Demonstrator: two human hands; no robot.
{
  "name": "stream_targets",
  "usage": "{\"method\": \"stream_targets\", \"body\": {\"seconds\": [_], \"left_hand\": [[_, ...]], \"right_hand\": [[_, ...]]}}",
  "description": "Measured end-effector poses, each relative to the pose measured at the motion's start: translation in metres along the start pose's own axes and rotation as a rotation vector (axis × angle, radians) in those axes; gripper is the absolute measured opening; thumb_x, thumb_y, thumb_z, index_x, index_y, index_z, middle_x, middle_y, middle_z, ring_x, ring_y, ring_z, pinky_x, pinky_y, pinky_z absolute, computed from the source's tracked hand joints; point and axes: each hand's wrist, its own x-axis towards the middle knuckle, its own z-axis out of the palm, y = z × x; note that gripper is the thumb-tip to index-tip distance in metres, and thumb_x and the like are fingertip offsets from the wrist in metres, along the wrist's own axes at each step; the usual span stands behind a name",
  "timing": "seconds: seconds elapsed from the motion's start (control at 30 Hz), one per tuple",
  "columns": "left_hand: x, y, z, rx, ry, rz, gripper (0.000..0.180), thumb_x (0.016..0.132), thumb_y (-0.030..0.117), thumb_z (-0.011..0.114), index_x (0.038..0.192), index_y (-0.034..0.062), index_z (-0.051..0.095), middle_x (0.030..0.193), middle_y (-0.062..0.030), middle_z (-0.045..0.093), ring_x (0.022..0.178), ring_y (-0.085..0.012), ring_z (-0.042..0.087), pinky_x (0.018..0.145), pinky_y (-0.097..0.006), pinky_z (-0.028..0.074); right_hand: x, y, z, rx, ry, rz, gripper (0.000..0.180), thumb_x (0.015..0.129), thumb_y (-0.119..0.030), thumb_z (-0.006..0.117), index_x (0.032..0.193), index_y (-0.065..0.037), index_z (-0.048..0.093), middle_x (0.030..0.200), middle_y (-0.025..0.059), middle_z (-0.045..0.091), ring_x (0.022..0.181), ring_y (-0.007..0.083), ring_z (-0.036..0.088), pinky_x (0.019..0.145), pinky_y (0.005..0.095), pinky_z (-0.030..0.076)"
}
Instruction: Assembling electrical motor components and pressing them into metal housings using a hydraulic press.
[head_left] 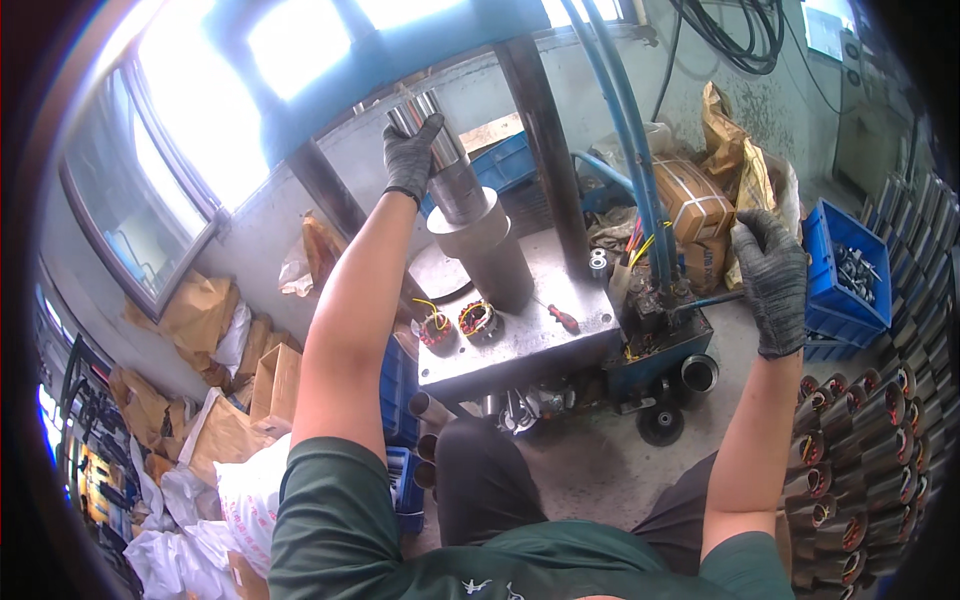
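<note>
My gloved left hand (410, 158) is wrapped round the upper part of a shiny metal cylinder (450, 150). Below it the cylinder continues into a duller section and a wider flanged sleeve (505, 265), standing slightly tilted in view on the steel press table (575, 340). At the right, my gloved right hand (770, 285) is closed at the end of a thin lever (715, 300) on the hydraulic valve block (655, 305); its fingertips are partly hidden. Two wound copper stators (478, 320) with red and yellow wires and a red-handled screwdriver (563, 318) lie on the table.
Dark press columns (545, 140) rise behind the table, with blue hoses (630, 120) beside them. A blue crate (848, 270) of metal parts stands right, above stacked metal tubes (850, 470). Cardboard and white bags (250, 495) pile up left.
</note>
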Motion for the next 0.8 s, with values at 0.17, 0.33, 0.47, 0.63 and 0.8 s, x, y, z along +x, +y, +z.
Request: {"method": "stream_targets", "body": {"seconds": [0.17,0.33,0.47,0.63,0.8], "left_hand": [[0.004,-0.012,-0.002,0.033,0.003,0.102,0.078,0.075,0.039,0.092,0.128,-0.001,0.05,0.115,-0.0175,0.068,0.101,-0.0268,0.069,0.087,-0.039,0.058],[0.002,-0.01,-0.001,0.073,-0.029,0.118,0.075,0.08,0.038,0.089,0.128,-0.0026,0.049,0.113,-0.0176,0.067,0.098,-0.0251,0.07,0.081,-0.038,0.061],[0.002,-0.007,-0.006,0.114,-0.022,0.079,0.082,0.075,0.045,0.09,0.128,-0.0017,0.048,0.113,-0.0201,0.068,0.1,-0.0296,0.071,0.083,-0.041,0.061],[-0.003,-0.006,-0.003,0.101,-0.024,0.059,0.083,0.075,0.046,0.089,0.129,-0.0005,0.048,0.112,-0.0196,0.068,0.101,-0.0298,0.071,0.086,-0.041,0.06],[-0.026,-0.047,-0.001,0.042,0.0,0.044,0.086,0.073,0.043,0.09,0.134,0.003,0.045,0.115,-0.017,0.068,0.105,-0.0263,0.069,0.091,-0.038,0.057]], "right_hand": [[0.0,0.002,-0.001,-0.051,-0.111,0.0,0.018,0.097,-0.012,0.062,0.106,0.003,0.069,0.094,0.0193,0.073,0.088,0.0248,0.071,0.085,0.0362,0.054],[0.0,0.004,-0.002,-0.063,-0.171,0.03,0.017,0.097,-0.011,0.061,0.105,0.003,0.069,0.093,0.0196,0.072,0.085,0.0258,0.07,0.084,0.0356,0.053],[-0.002,0.0,-0.003,-0.048,-0.238,0.088,0.018,0.097,-0.01,0.061,0.106,0.003,0.069,0.094,0.0185,0.073,0.087,0.0238,0.07,0.085,0.0348,0.054],[-0.004,0.005,-0.007,-0.088,-0.291,0.016,0.022,0.097,-0.008,0.062,0.113,0.004,0.07,0.098,0.0177,0.074,0.09,0.0228,0.072,0.086,0.0337,0.054],[-0.012,-0.002,-0.017,-0.165,-0.444,0.063,0.021,0.092,-0.004,0.065,0.11,0.003,0.072,0.099,0.0198,0.075,0.091,0.0267,0.073,0.085,0.0354,0.055]]}}
